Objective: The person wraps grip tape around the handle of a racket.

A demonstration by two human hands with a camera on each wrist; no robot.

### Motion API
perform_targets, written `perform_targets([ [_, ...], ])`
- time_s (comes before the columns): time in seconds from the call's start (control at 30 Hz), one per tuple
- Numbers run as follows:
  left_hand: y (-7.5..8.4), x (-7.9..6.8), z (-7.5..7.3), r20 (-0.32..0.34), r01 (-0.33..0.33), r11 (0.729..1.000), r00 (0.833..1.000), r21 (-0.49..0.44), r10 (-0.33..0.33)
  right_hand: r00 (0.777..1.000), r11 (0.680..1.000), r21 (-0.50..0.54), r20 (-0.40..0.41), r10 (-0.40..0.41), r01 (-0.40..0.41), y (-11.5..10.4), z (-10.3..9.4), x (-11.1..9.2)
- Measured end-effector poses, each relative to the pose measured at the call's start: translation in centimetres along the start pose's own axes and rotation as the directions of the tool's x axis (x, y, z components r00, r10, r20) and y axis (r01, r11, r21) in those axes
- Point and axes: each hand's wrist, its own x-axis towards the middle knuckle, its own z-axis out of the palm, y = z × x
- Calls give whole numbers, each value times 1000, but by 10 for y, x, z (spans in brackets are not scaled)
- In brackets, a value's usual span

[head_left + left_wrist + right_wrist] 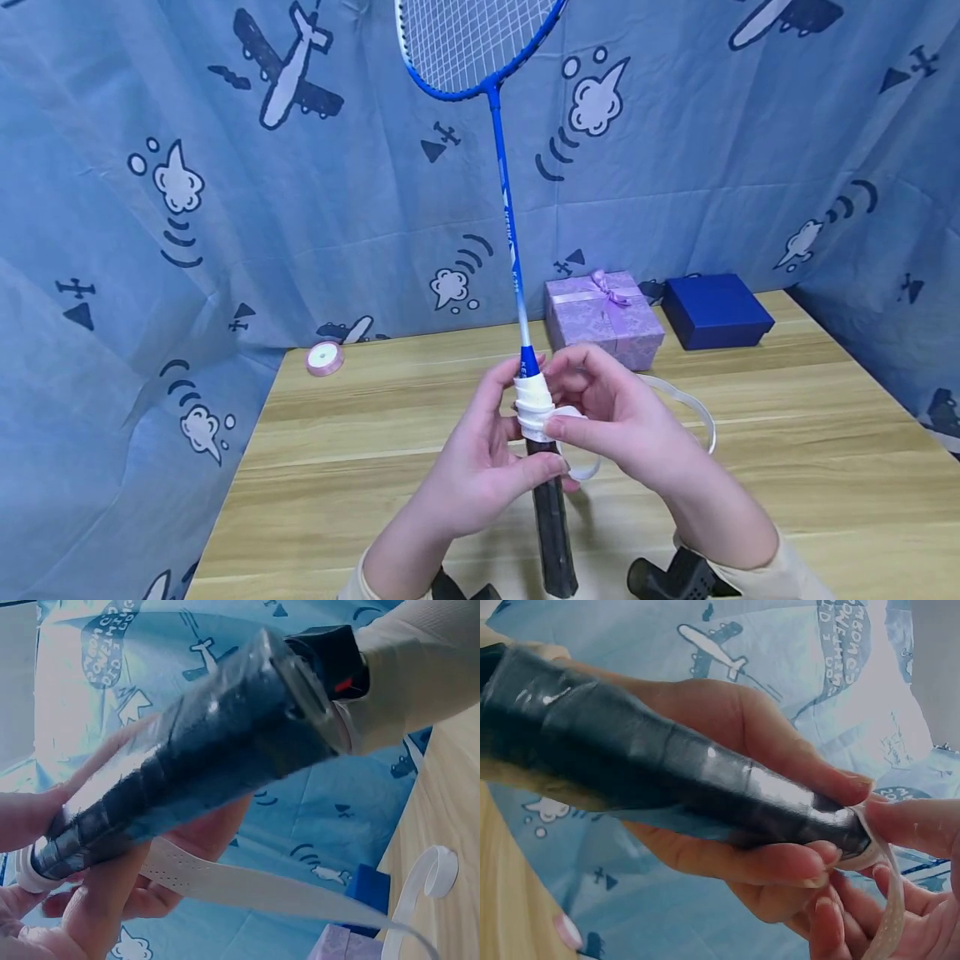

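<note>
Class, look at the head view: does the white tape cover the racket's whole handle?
No, the white tape wraps only the top of the handle, leaving its lower black part uncovered.

Facing you: blue cloth backdrop, creased, printed with planes and clouds, running round to your left and right. Below you: pale wood-grain tabletop, soft light.

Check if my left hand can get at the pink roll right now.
Probably not without letting go: the left hand holds the racket's black handle, though nothing appears to stand between it and the pink roll across the tabletop.
</note>
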Motion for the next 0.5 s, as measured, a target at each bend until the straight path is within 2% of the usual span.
perform_targets([
  [0.07, -1, 1, -1, 29, -23, 999, 999, -40, 24, 999, 998, 49, 32, -34, 32, 1, 0, 1],
  [0.17, -1, 2, -4, 69, -54, 996, 996, -72, 59, 998, 993, 112, 61, -29, 22, 1, -1, 1],
  [0.23, -1, 2, -5, 84, -69, 995, 994, -77, 76, 998, 993, 120, 53, -16, 9, 1, -2, 1],
  [0.5, 0, 1, -6, 30, -97, 995, 995, -38, 98, 995, 997, -18, -68, 76, -78, -5, 2, 1],
])
